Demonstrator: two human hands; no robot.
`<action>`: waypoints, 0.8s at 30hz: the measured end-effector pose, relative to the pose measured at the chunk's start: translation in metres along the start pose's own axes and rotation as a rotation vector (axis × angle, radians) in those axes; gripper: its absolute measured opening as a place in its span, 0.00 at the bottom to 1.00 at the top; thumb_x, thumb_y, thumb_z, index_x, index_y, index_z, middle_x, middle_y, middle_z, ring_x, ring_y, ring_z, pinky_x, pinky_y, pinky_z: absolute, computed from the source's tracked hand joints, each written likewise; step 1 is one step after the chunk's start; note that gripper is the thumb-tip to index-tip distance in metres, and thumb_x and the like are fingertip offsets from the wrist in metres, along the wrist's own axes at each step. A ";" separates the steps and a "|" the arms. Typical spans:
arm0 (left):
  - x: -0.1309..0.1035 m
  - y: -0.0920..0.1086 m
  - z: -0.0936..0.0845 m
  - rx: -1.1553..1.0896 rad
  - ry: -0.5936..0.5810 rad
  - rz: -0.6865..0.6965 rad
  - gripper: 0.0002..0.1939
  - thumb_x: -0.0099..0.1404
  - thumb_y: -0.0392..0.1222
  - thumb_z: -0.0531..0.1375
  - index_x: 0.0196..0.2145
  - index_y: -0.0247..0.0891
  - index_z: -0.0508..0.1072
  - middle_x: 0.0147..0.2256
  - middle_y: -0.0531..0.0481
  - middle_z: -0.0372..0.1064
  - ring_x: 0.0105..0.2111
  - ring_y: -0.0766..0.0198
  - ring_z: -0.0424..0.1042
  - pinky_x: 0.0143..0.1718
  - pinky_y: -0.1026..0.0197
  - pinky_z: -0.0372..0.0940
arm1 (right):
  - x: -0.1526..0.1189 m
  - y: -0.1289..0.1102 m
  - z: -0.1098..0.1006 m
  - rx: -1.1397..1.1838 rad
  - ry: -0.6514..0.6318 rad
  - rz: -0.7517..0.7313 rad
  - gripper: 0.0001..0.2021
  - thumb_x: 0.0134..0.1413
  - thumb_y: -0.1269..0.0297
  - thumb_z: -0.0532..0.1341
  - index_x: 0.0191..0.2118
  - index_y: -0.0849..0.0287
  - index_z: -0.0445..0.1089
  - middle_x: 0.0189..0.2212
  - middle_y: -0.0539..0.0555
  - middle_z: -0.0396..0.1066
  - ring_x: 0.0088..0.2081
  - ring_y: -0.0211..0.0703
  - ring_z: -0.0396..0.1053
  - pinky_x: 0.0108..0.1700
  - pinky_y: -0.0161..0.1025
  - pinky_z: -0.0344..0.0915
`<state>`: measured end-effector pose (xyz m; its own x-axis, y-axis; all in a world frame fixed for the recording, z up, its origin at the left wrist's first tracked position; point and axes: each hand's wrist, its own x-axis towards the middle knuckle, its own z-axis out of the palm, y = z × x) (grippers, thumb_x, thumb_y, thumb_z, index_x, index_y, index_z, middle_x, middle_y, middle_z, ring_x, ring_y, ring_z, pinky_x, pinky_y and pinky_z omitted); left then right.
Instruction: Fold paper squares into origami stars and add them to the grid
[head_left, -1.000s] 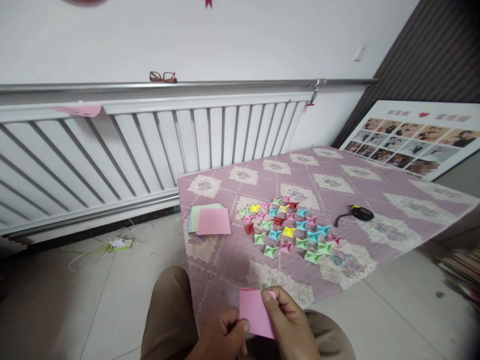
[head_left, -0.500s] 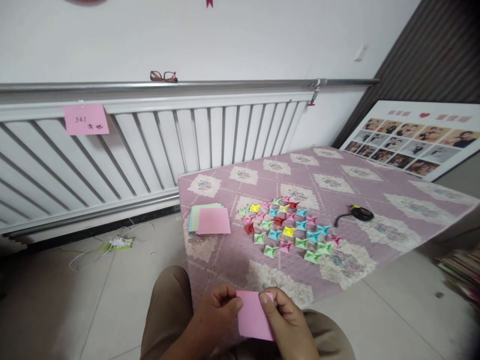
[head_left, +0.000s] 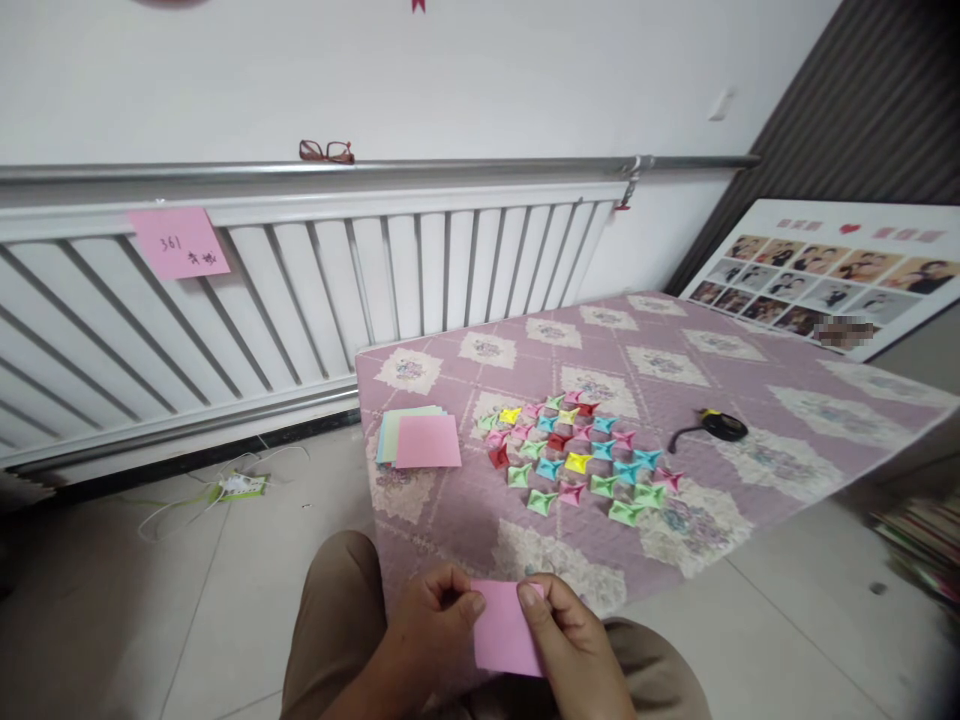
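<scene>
Above my lap, a pink square of paper (head_left: pixel 508 630) is stretched between both hands. My left hand (head_left: pixel 442 625) pinches its upper left corner, thumb on top. On the right edge, my right hand (head_left: pixel 571 635) grips it with the thumb lying over the front and the fingers behind. Beyond the hands, several small folded paper pieces (head_left: pixel 557 441) in green, pink, blue, yellow and red stand in rough rows on the table. A stack of coloured paper squares (head_left: pixel 427 441), pink on top, lies at the table's left side.
The table (head_left: pixel 465 540) has a purple patterned cloth. A black and yellow object (head_left: pixel 724 426) with a strap lies at right. Behind stand a white radiator (head_left: pixel 450 270) with a pink note (head_left: pixel 180 243), glasses (head_left: pixel 326 151) on the pipe, and a photo board (head_left: pixel 817 270). A power strip (head_left: pixel 244 486) is on the floor.
The pink note on the radiator has swung slightly to the right and tilted. Both hands keep hold of the pink paper, which has shifted only a little.
</scene>
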<state>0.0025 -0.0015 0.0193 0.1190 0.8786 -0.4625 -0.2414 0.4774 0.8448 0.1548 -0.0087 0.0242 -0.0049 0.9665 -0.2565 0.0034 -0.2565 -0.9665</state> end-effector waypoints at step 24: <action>0.003 -0.008 -0.008 0.172 0.054 0.189 0.17 0.50 0.52 0.63 0.22 0.37 0.64 0.21 0.56 0.59 0.24 0.67 0.55 0.28 0.64 0.52 | 0.005 0.010 -0.002 -0.251 -0.016 -0.131 0.19 0.55 0.45 0.53 0.25 0.56 0.63 0.21 0.46 0.59 0.24 0.37 0.56 0.25 0.32 0.55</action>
<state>-0.0025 -0.0031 0.0089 0.0343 0.9528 -0.3018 -0.0863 0.3036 0.9489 0.1566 -0.0061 0.0128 -0.0370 0.9907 -0.1310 0.2494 -0.1178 -0.9612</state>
